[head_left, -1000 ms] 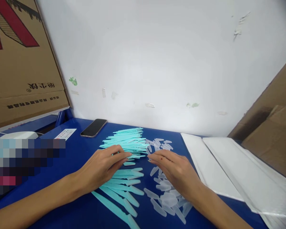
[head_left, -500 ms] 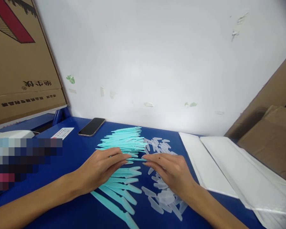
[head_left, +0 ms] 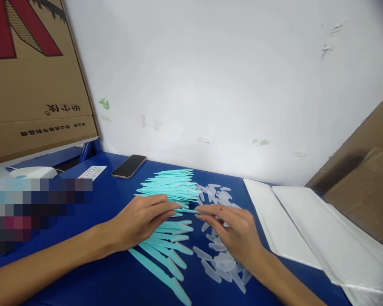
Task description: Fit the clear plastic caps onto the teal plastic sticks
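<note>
A turquoise eyebrow razor [head_left: 186,210] is stretched between my hands above the table. Its handle end is pinched by my left hand [head_left: 148,216], fingers closed. At the blade end, my right hand [head_left: 232,225] is closed in a pinch; whether a cap sits under those fingers is hidden. Behind my hands lies a dense pile of turquoise razors [head_left: 169,185]. Nearer to me, several razors [head_left: 161,267] are fanned out, blade ends to the right, with pale covers over them. Loose translucent caps [head_left: 223,261] are scattered under and beside my right hand, and more caps [head_left: 217,194] lie behind it.
On the blue table [head_left: 98,282], a phone [head_left: 129,165] and a printed card [head_left: 92,172] lie at the back left. White packets [head_left: 325,229] cover the right side. Cardboard boxes stand at left [head_left: 35,85] and right [head_left: 364,182]. A white wall [head_left: 210,85] closes the back.
The view has turned slightly left, so everything sits further right in it. Both hands keep their pinch on the same razor, with little visible movement.
</note>
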The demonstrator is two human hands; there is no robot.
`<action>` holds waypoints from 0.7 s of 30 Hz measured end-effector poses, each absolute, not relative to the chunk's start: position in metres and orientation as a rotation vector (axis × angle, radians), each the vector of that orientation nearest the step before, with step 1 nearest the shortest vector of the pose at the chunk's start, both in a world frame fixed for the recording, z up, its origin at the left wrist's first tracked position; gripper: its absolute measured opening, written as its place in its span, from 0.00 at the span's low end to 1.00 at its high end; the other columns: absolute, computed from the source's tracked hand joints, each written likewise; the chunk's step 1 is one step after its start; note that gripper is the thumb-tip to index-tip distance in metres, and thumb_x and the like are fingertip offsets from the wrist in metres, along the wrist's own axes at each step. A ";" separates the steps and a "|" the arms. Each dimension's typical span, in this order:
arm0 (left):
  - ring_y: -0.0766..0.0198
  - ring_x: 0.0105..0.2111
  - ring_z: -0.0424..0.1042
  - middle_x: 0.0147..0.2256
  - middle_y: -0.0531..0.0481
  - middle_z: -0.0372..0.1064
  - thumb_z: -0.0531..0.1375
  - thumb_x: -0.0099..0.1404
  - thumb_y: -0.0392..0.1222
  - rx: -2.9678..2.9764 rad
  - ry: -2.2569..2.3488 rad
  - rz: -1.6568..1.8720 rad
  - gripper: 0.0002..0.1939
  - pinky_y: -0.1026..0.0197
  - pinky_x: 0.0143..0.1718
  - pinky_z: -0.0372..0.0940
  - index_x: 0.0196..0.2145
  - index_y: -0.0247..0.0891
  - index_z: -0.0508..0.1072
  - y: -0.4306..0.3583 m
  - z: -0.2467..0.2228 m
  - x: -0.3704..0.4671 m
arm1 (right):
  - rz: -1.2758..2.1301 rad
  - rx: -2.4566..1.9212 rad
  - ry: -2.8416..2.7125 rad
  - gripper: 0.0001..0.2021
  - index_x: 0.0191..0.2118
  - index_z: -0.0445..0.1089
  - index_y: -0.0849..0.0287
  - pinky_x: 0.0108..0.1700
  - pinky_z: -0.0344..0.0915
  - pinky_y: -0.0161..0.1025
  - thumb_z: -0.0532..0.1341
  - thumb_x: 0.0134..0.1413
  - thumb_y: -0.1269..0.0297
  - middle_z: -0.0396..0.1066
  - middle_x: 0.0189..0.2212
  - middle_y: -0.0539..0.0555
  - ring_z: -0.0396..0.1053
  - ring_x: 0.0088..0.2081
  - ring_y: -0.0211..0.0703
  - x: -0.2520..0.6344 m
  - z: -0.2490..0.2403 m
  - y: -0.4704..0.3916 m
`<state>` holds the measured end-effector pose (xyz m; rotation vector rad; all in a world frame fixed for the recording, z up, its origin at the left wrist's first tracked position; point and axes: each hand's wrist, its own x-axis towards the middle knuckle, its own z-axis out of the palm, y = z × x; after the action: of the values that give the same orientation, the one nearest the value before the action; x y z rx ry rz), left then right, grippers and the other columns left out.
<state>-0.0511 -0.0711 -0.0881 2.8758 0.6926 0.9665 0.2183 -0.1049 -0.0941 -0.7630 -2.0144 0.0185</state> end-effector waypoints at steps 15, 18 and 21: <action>0.67 0.26 0.70 0.33 0.49 0.75 0.56 0.74 0.30 2.919 0.490 1.031 0.18 0.65 0.25 0.59 0.59 0.36 0.66 -0.083 -0.094 -0.047 | -0.018 -0.660 -1.999 0.09 0.49 0.76 0.56 0.30 0.75 0.27 0.66 0.64 0.70 0.83 0.33 0.48 0.79 0.26 0.35 0.202 -0.097 -0.120; 0.67 0.28 0.72 0.34 0.50 0.76 0.56 0.74 0.30 2.907 0.468 0.991 0.18 0.66 0.26 0.61 0.60 0.38 0.67 -0.081 -0.095 -0.049 | -0.007 -0.646 -2.015 0.10 0.51 0.74 0.55 0.29 0.74 0.27 0.65 0.66 0.69 0.83 0.33 0.47 0.80 0.27 0.34 0.201 -0.101 -0.122; 0.67 0.28 0.73 0.34 0.50 0.76 0.55 0.76 0.32 2.885 0.494 1.003 0.18 0.66 0.28 0.62 0.61 0.39 0.66 -0.081 -0.097 -0.049 | -0.047 -0.668 -2.083 0.09 0.51 0.73 0.56 0.31 0.73 0.28 0.63 0.68 0.68 0.83 0.36 0.48 0.81 0.31 0.35 0.204 -0.100 -0.120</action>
<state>-0.0492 -0.0808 -0.0968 2.8850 0.4938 1.0030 0.2042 -0.1196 -0.1003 -0.6683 -2.0830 -0.0470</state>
